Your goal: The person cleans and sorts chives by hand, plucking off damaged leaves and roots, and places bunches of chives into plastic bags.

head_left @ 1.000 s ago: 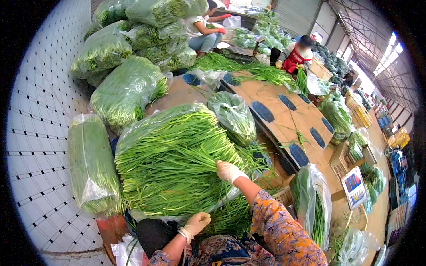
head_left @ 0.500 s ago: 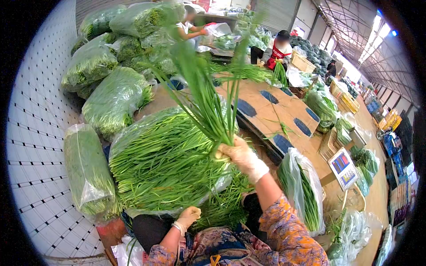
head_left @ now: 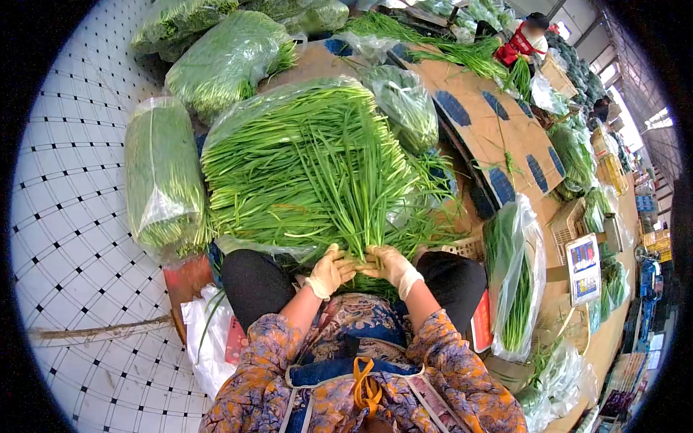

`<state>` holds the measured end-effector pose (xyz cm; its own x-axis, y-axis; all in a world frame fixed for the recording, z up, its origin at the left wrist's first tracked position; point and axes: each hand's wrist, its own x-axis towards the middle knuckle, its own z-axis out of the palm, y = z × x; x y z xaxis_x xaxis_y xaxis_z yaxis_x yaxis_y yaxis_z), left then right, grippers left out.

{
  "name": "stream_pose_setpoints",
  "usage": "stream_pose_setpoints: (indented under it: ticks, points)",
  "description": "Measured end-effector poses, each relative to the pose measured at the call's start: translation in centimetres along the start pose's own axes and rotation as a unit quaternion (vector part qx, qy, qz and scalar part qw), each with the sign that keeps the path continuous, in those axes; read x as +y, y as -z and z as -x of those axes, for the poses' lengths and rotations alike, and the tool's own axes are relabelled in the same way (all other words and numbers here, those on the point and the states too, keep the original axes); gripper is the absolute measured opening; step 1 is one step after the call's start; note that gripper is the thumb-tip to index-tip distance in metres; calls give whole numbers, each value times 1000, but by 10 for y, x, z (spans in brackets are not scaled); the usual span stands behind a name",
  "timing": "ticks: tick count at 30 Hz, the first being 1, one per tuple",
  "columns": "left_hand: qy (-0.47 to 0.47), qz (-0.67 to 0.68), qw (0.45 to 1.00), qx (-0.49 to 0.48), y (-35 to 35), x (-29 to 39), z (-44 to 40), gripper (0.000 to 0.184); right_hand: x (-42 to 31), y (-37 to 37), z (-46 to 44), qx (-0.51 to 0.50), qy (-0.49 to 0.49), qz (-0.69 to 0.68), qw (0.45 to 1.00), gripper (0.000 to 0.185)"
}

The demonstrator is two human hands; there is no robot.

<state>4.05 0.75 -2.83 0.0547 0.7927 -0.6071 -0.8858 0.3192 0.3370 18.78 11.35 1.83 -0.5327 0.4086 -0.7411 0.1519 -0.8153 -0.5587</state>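
A bunch of garlic chives [head_left: 363,206] lies over a large heap of chives [head_left: 263,169] in an opened clear plastic bag, its leaves fanning away from me. My right hand [head_left: 393,267], in a pale glove, is closed around the pale stem ends of the bunch. From the other side, my left hand [head_left: 331,272], also gloved, has its fingers closed at the same stem ends, close to the right fingertips. The fingertips are partly hidden among the stems. Loose chives [head_left: 364,285] lie below the hands, between my knees.
Full clear bags of chives [head_left: 164,173] stand at the left, on and beside the tiled floor [head_left: 79,238]. To the right are a wooden board [head_left: 484,123], another bag of chives [head_left: 514,281] and a scale display [head_left: 583,270]. A person in a red apron [head_left: 516,47] sits farther off.
The raised bunch has come down onto the heap with my right hand. My left hand has moved from my lap to the stem ends. The view has tilted downward.
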Motion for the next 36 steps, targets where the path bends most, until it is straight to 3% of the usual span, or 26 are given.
stream_pose_setpoints:
  ticks: [2, 4, 7, 9, 11, 13, 14, 15, 17, 19, 20, 21, 22, 23, 25, 27, 29, 30, 31, 33, 35, 36]
  points:
    - [-38, -6, 999, 16, 7, -6, -10, 39, -7, 1, 8, 41, 18, 59, 997, 31]
    - [-61, -8, 998, 16, 7, -6, -5, 35, -11, 2, 6, 64, 17, 108, 992, 21]
    - [-25, -61, 997, 31, 7, 2, 12, 34, -10, 3, 10, 90, 54, 123, 987, 16]
    - [64, -233, 970, 32, 0, 9, 23, 38, -6, 1, 14, 116, 87, 123, 982, 14]
    - [51, -268, 962, -4, -10, 11, 36, 46, 1, -1, 16, 65, 158, 54, 984, 20]
    - [-41, -165, 973, -156, -22, 10, 43, 55, 6, -12, 28, -23, 199, 38, 979, 17]
    - [-84, -152, 977, -127, -36, 6, 47, 61, 12, -21, 34, -49, 184, 25, 981, 19]
    - [-78, -130, 966, -211, -34, 7, 37, 60, 17, -27, 37, -76, 169, 13, 983, 21]
    - [13, -162, 945, -283, -13, 14, 18, 55, 35, -25, 26, -168, 72, 5, 983, 30]
    - [-73, -70, 983, -151, -30, 2, 22, 44, 26, -32, 44, -151, 55, 96, 982, 34]
    - [-80, -65, 985, -139, -24, -1, 21, 41, 25, -26, 42, -108, 55, 219, 968, 35]
    - [-86, -59, 986, -127, -18, -2, 20, 38, 19, -23, 45, -63, 55, 338, 938, 36]
    - [-27, -3, 989, -147, -10, -2, 21, 35, 11, -21, 46, 1, 127, 469, 874, 34]
    - [-24, -3, 989, -147, -5, -7, 22, 35, 9, -20, 51, 25, 162, 344, 925, 30]
    - [-42, -27, 990, -129, -17, -7, 37, 33, 0, -31, 50, 100, 203, 242, 944, 27]
    - [-40, 36, 989, -138, -16, -22, 35, 27, -6, -41, 40, 135, 187, 403, 885, 28]
    - [-19, 48, 990, -128, -45, -16, 59, 29, 8, -37, 14, 162, 219, 483, 832, 30]
    - [-20, 47, 990, -128, -40, -14, 59, 29, 6, -41, 18, 138, 179, 399, 888, 26]
    - [-7, 56, 990, -131, -29, -14, 56, 29, 10, -40, 17, 136, 181, 400, 888, 26]
    - [5, 72, 989, -131, -4, -20, 43, 29, 28, -35, 20, 110, 277, 356, 886, 20]
    - [-20, 60, 981, -181, 15, -25, 26, 27, 29, -38, 43, 96, 280, 395, 870, 14]
    - [-30, 51, 986, -156, -7, -17, 42, 24, 35, -34, 48, 57, 303, 296, 904, 13]
